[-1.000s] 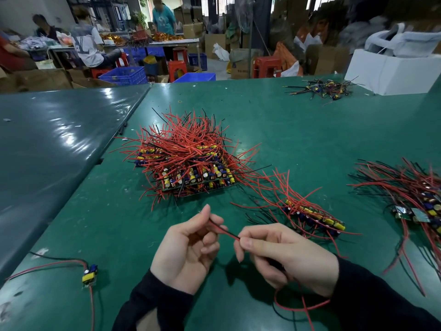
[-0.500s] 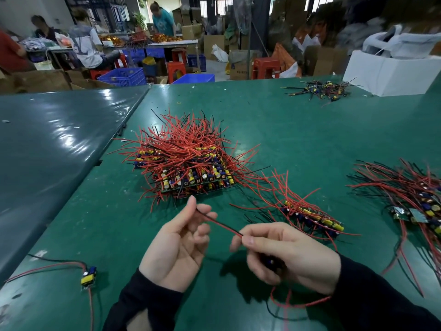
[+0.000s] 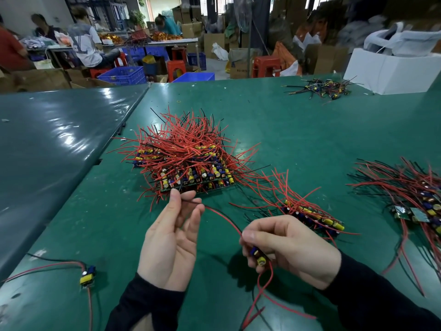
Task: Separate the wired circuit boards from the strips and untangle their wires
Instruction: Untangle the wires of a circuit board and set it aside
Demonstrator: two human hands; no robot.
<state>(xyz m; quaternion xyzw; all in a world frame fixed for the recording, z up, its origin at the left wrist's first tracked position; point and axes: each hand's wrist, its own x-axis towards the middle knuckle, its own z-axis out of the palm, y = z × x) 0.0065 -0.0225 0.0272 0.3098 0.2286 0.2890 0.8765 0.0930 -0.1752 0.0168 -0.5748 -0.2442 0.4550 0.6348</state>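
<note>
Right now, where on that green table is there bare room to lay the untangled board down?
Bare green mat lies between the lone finished board and the left hand. More lies beyond the big wire pile, toward the far small pile. It is crowded between the board strip and the right pile.

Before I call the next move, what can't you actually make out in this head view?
- Small circuit board: mostly hidden inside the right hand grip.
- Wire pair: the left hand fingers hide where it ends.
- Right pile: cut off by the frame edge.
- Big pile: strips buried under wires.
- Far pile: too small.
</note>
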